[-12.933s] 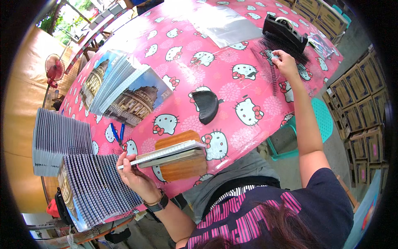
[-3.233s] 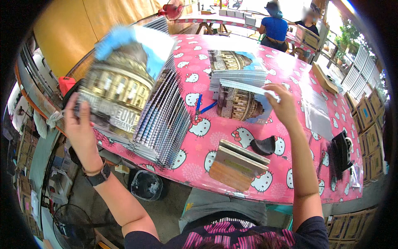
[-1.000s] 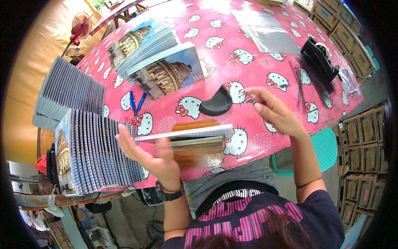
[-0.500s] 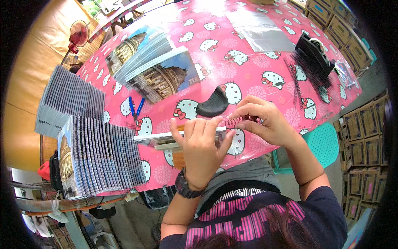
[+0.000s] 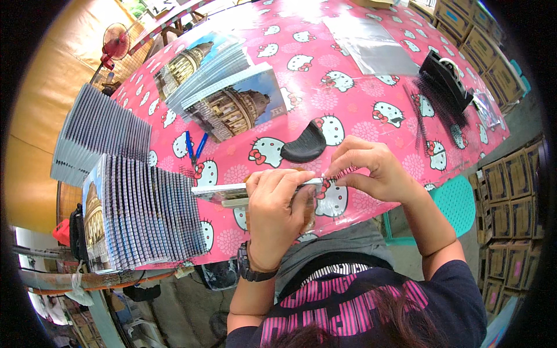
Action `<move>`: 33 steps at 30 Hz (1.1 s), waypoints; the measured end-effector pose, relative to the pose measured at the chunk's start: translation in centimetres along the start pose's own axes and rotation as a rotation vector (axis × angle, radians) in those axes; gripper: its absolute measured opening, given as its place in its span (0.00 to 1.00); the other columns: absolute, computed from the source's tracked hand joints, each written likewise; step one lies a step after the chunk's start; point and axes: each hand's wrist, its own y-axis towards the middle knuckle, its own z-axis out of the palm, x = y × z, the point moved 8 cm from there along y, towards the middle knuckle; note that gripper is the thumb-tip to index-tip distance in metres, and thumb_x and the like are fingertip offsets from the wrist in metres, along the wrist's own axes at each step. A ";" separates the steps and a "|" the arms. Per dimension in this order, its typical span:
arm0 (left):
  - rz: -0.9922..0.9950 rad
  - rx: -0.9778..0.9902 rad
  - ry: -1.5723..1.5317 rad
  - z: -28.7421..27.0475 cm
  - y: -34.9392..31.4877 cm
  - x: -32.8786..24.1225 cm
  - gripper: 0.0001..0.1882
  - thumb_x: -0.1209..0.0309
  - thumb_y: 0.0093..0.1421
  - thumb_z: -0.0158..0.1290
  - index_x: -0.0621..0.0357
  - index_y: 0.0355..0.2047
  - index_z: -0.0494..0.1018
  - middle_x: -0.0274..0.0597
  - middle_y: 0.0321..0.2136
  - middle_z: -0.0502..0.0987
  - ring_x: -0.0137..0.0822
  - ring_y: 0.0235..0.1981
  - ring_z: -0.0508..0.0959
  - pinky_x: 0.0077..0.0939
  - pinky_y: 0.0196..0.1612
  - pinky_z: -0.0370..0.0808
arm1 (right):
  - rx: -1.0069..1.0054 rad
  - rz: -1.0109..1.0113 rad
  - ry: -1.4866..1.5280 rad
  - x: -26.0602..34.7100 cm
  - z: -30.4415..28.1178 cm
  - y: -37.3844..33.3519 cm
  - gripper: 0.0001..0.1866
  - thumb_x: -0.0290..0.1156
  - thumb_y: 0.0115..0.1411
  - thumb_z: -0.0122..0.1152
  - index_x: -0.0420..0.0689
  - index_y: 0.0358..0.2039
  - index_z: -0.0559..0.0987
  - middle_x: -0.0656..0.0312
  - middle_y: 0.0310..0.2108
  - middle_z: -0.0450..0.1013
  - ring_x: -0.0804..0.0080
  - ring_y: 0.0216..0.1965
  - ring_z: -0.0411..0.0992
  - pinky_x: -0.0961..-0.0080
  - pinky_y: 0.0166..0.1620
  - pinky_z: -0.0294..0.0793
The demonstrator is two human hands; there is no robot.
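Note:
My left hand point(image 5: 271, 200) is closed round a thin notebook point(image 5: 219, 190), which stands on its long side with its white page edge up. Just off the notebook's right end, my right hand point(image 5: 374, 171) pinches a dark spiral binding coil point(image 5: 347, 170) between thumb and fingers. The coil's left tip meets the notebook's corner; whether it is threaded through the holes is too small to tell. A black, curved, pad-like piece point(image 5: 304, 144) lies just beyond my hands. Blue-handled pliers point(image 5: 196, 148) rest farther left.
Spiral-bound notebooks stand in a near-left stack point(image 5: 154, 217) and another stack point(image 5: 104, 136) behind it. Notebooks with a building on the cover point(image 5: 235, 107) lie beyond. Loose black coils point(image 5: 438, 104), a tape dispenser point(image 5: 447, 72) and clear plastic sleeves point(image 5: 371, 46) are far right. A green stool point(image 5: 449, 206) stands below.
My right hand has moved slightly, and the coil is now tilted, its tip closer against the notebook's end. My left fingers have curled in more over the notebook. The whole view has shifted a little.

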 end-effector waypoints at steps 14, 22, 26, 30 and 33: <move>0.066 0.123 0.109 0.4 -0.6 -0.4 0.07 0.66 0.53 0.56 0.49 0.33 0.75 0.33 0.25 0.71 0.36 0.30 0.72 0.38 0.46 0.57 | 0.161 0.325 -0.148 -6.5 1.9 2.0 0.24 0.36 0.56 0.59 0.42 0.52 0.70 0.51 0.37 0.74 0.58 0.39 0.74 0.68 0.43 0.72; 0.086 0.190 0.155 1.3 -1.1 -0.5 0.15 0.55 0.53 0.55 0.48 0.37 0.74 0.33 0.33 0.74 0.35 0.36 0.73 0.45 0.52 0.53 | 0.047 0.301 -0.795 -11.9 6.1 3.6 0.36 0.54 0.42 0.67 0.44 0.47 0.72 0.37 0.55 0.60 0.39 0.53 0.62 0.52 0.54 0.64; 0.075 0.016 0.060 0.1 -0.1 -1.3 0.13 0.56 0.50 0.58 0.48 0.32 0.74 0.30 0.31 0.73 0.33 0.39 0.73 0.47 0.55 0.51 | 0.053 0.227 -0.658 -12.6 5.2 2.6 0.29 0.47 0.45 0.67 0.45 0.45 0.73 0.37 0.56 0.58 0.37 0.53 0.61 0.52 0.53 0.64; 0.103 0.163 0.205 1.3 -1.0 -0.2 0.18 0.52 0.53 0.55 0.43 0.41 0.71 0.28 0.37 0.71 0.30 0.41 0.71 0.50 0.55 0.50 | 0.063 0.379 -0.007 -11.8 4.7 0.3 0.26 0.40 0.50 0.64 0.44 0.48 0.72 0.47 0.50 0.67 0.56 0.52 0.67 0.60 0.52 0.67; 0.056 -0.014 0.076 -0.4 0.0 -1.2 0.14 0.55 0.53 0.55 0.44 0.38 0.72 0.27 0.32 0.72 0.30 0.40 0.71 0.49 0.55 0.50 | 0.013 0.404 0.900 -11.4 5.8 -1.5 0.34 0.51 0.54 0.61 0.41 0.54 0.68 0.53 0.52 0.67 0.65 0.52 0.68 0.64 0.55 0.67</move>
